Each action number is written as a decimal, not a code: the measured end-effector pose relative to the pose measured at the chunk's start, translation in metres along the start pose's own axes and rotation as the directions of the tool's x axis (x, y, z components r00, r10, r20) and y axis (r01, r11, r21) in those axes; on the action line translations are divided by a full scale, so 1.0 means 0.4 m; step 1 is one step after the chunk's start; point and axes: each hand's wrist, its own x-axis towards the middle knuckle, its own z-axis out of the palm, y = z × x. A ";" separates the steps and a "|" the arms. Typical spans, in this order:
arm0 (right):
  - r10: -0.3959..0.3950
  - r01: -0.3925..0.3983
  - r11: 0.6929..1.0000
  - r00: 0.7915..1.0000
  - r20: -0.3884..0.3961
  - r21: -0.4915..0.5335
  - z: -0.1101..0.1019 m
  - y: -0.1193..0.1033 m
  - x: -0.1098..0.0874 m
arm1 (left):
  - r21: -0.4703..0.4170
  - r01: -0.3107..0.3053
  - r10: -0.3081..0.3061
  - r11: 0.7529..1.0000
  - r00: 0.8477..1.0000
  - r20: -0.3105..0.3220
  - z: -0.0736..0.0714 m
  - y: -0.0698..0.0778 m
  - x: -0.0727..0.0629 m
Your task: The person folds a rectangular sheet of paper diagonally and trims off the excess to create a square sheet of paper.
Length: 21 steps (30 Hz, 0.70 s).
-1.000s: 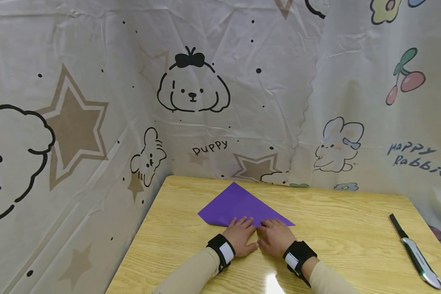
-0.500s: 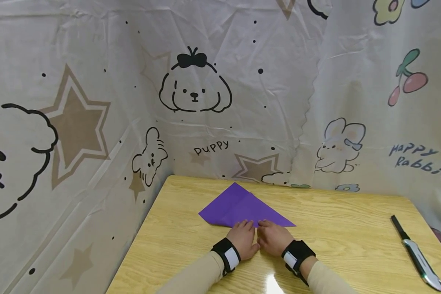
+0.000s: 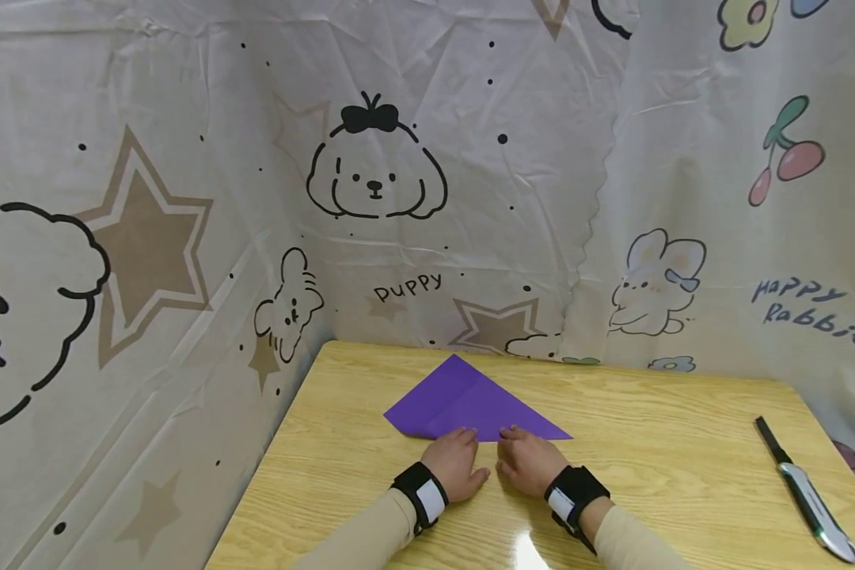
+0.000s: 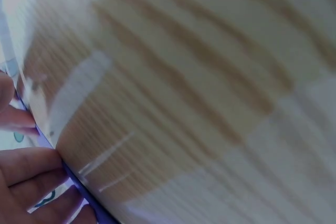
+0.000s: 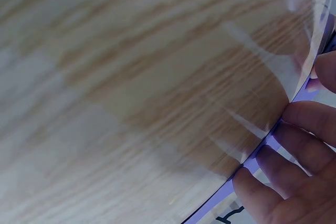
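A folded sheet of purple paper (image 3: 463,400) lies flat on the wooden table, its peak pointing away and its long edge toward me. My left hand (image 3: 452,465) rests with its fingertips on the near edge, left of the middle. Just to the right, my right hand (image 3: 530,461) presses its fingertips on the same edge. A small gap parts the two hands. In the left wrist view the fingers (image 4: 37,177) lie extended along the purple edge. The right wrist view likewise has spread fingers (image 5: 294,156) touching the paper's edge, none curled round it.
A utility knife (image 3: 808,491) with a black-tipped end lies on the table's right side. The wooden table (image 3: 670,451) meets a white printed cloth (image 3: 541,182) at its back and left. Light glares off the tabletop near the front.
My left hand has drawn toward me along the paper, then shifted left, away from the right hand. A fold line shows on the paper now. The right hand has barely moved.
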 end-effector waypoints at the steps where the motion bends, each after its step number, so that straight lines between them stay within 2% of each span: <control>1: 0.003 -0.003 1.000 1.000 0.001 0.002 -0.001 -0.002 0.000 | 0.005 0.001 -0.001 1.000 1.000 0.000 -0.002 -0.003 -0.003; 8: 0.016 -0.016 1.000 1.000 0.002 0.018 -0.006 -0.012 0.000 | 0.054 -0.004 0.004 0.999 1.000 0.001 -0.023 -0.005 -0.018; 15: 0.023 -0.023 0.999 1.000 0.008 0.031 -0.005 -0.011 0.003 | 0.028 0.047 -0.046 0.998 0.999 -0.022 -0.027 -0.003 -0.020; 21: -0.023 0.024 1.000 0.999 -0.037 0.017 0.001 -0.001 0.000 | 0.018 0.083 -0.083 0.996 0.996 -0.046 -0.026 -0.006 -0.021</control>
